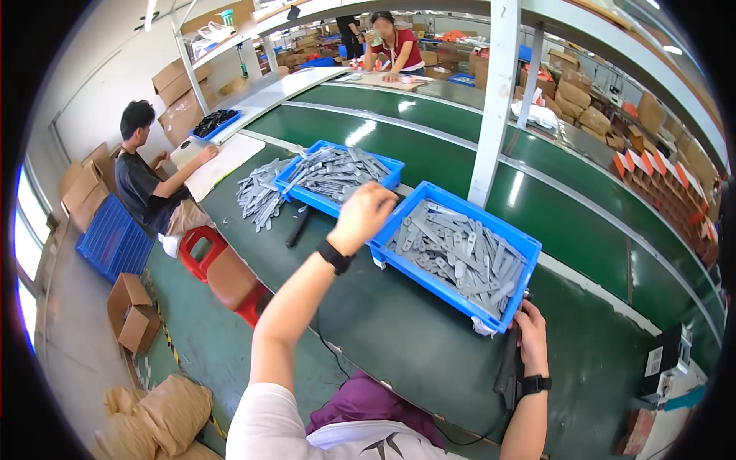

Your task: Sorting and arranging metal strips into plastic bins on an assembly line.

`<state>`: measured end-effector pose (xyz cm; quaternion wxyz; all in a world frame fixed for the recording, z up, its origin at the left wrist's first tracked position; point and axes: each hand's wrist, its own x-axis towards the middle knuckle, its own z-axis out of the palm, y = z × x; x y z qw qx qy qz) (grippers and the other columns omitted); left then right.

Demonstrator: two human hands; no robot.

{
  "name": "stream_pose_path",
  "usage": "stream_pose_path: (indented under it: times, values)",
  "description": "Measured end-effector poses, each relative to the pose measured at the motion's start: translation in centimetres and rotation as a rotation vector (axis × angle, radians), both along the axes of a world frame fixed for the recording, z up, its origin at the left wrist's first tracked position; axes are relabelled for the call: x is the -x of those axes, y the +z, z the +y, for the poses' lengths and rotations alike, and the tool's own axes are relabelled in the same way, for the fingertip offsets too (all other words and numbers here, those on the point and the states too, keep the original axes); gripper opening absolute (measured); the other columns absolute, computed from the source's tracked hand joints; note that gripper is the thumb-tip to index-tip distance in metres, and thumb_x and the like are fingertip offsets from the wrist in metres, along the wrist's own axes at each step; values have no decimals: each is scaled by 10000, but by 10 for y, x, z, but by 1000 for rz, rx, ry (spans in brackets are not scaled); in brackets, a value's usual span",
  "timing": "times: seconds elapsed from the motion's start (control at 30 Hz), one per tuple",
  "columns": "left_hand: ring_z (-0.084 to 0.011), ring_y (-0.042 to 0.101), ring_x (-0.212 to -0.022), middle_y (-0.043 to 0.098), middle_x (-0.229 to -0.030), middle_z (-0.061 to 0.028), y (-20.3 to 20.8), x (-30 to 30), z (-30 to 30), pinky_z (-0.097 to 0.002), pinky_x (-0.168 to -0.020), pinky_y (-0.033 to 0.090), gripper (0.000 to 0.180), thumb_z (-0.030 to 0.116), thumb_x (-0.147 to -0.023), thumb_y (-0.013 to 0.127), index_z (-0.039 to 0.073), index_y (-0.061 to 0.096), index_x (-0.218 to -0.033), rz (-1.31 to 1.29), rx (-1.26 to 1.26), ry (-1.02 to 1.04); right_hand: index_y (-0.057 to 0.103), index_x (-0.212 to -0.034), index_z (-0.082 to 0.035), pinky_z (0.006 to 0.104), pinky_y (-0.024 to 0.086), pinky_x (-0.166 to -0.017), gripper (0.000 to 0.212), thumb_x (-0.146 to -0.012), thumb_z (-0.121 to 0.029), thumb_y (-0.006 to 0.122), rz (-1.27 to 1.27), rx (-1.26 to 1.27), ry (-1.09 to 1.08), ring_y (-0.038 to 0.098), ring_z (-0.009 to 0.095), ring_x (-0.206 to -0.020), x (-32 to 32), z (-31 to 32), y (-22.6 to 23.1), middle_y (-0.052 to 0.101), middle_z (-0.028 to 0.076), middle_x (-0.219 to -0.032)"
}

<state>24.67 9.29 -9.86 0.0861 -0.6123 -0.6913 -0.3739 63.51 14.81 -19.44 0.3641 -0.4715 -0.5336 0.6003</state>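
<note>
My left hand (pixel 363 217), with a black watch on its wrist, has its fingers curled between two blue trays. A small dark piece shows by its fingertips, too hidden to name. The nearer blue tray (pixel 429 282) is full of flat grey strip-shaped pieces (pixel 458 253) with holes. At this tray's near right corner, my right hand (pixel 532 331) is closed around a black corded tool (pixel 508 370). The tool stands beside the tray, its kind not clear. The second blue tray (pixel 400 170) holds more grey pieces (pixel 337 172).
Loose grey strips (pixel 261 195) are heaped left of the second tray, near a black stick-like tool (pixel 298 227). A white post (pixel 495 107) rises behind the trays beside the green conveyor (pixel 383 132). A red chair (pixel 203 257) and a seated person (pixel 142 172) are at left.
</note>
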Motion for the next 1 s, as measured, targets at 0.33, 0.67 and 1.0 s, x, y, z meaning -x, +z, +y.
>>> stream_pose_path:
  times: [0.33,0.67,1.0]
  values:
    - [-311,560,-995,595,-998,-103,18,142,81,-396,-807,500,309,-23,-695,546,139,688,-916,445,203,49,425,-1249,111,197,354,-353,482,-833,-80,576,29,46,22,493,80,-447,2,-2,2,594,72,-645]
    - [-249,532,-908,594,-851,-37,1,159,120,-386,-770,472,141,121,-696,682,136,643,-831,665,336,-374,401,-1252,118,216,402,-338,471,-835,-57,536,-33,98,31,605,171,-460,-2,-1,10,607,101,-652]
    - [-261,554,-863,629,-833,-64,28,178,92,-370,-776,459,143,151,-773,666,104,714,-900,454,168,-399,439,-1208,92,211,408,-331,414,-835,-68,523,-43,126,17,598,160,-444,4,3,11,622,91,-623]
